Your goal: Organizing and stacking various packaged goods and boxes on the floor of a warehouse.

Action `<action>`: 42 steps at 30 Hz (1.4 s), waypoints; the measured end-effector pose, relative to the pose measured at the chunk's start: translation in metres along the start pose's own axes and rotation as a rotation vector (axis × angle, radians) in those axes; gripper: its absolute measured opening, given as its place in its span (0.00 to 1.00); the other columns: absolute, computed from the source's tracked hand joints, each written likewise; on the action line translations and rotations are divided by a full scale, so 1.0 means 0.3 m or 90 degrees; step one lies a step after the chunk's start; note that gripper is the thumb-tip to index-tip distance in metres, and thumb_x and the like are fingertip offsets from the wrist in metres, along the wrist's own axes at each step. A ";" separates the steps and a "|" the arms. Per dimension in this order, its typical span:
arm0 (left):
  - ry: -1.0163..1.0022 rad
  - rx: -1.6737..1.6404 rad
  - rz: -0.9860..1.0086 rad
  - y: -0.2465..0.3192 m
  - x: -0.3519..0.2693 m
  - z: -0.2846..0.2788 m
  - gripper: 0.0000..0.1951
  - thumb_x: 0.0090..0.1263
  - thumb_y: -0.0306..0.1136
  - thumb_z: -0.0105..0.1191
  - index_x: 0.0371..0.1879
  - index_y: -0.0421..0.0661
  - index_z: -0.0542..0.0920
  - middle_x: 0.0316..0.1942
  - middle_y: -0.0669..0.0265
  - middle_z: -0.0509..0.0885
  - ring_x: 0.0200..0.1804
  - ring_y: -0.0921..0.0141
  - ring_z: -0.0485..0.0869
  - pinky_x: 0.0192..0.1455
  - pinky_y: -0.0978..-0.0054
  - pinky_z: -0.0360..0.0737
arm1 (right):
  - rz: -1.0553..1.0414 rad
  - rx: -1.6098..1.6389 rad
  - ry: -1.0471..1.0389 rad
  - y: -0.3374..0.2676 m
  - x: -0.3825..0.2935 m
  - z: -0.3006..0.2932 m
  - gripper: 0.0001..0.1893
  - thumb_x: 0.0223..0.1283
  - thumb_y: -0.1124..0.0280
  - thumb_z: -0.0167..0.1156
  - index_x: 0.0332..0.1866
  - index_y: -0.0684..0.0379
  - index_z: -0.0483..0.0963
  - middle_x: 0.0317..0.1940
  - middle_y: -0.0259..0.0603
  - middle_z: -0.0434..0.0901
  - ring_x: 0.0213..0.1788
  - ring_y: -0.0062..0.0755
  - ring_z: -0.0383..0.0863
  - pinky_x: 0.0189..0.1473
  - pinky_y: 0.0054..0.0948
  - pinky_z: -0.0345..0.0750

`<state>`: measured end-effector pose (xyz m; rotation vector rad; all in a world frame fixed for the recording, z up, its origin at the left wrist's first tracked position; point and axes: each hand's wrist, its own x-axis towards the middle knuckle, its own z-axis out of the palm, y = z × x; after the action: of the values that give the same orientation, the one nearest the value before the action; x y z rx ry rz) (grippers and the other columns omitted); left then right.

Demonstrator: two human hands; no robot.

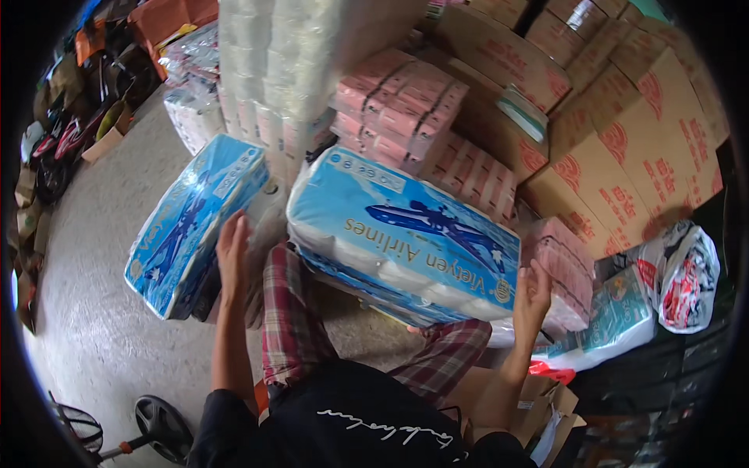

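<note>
In front of my knees, a large blue-and-white plastic-wrapped pack of toilet rolls (398, 234) lies on top of another pack; its film bears writing and a printed airplane. My right hand (533, 292) is at the pack's right end with its fingers apart; whether it touches the film is unclear. A second, similar pack (196, 225) stands to the left above the floor, and what supports it is mostly hidden. Beside that pack's right edge is my left hand (234, 248), raised and gripping nothing. My legs in plaid trousers (295, 310) are bent close to the larger pack.
Pink strapped tissue packs (404, 99) and cardboard cartons (626, 152) are piled behind and right. Tall white wrapped rolls (275, 58) rise at the back. A teal pack (620, 310), a stuffed plastic bag (690, 278) and an opened carton (544, 409) lie right. A black wheel (164, 430) is lower left.
</note>
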<state>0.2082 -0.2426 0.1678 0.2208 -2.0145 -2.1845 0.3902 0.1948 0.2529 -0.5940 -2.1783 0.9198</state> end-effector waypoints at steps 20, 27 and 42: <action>-0.239 -0.291 -0.269 -0.050 -0.137 -0.005 0.22 0.62 0.39 0.56 0.52 0.39 0.72 0.46 0.59 0.80 0.49 0.67 0.79 0.56 0.67 0.74 | 0.357 0.362 -0.255 0.170 -0.253 -0.065 0.27 0.67 0.54 0.48 0.66 0.57 0.58 0.57 0.41 0.70 0.57 0.37 0.72 0.47 0.39 0.79; -0.267 -0.331 -0.403 -0.051 -0.219 -0.186 0.27 0.60 0.37 0.60 0.55 0.37 0.69 0.45 0.61 0.80 0.44 0.69 0.81 0.51 0.70 0.77 | 0.362 0.525 -0.278 0.163 -0.258 0.011 0.23 0.63 0.61 0.55 0.60 0.60 0.64 0.53 0.41 0.73 0.51 0.37 0.76 0.47 0.43 0.78; 0.137 -0.520 -0.012 0.032 -0.363 -0.659 0.28 0.64 0.41 0.50 0.60 0.37 0.64 0.54 0.56 0.76 0.53 0.63 0.78 0.57 0.63 0.75 | 0.486 0.879 -0.781 -0.524 -0.093 0.953 0.27 0.56 0.41 0.56 0.51 0.52 0.73 0.41 0.38 0.78 0.48 0.39 0.76 0.56 0.51 0.70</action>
<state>0.3576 -0.4119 0.1614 0.3346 -0.8983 -2.6379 0.1750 -0.0487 0.2133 -0.0368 -1.3015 3.3576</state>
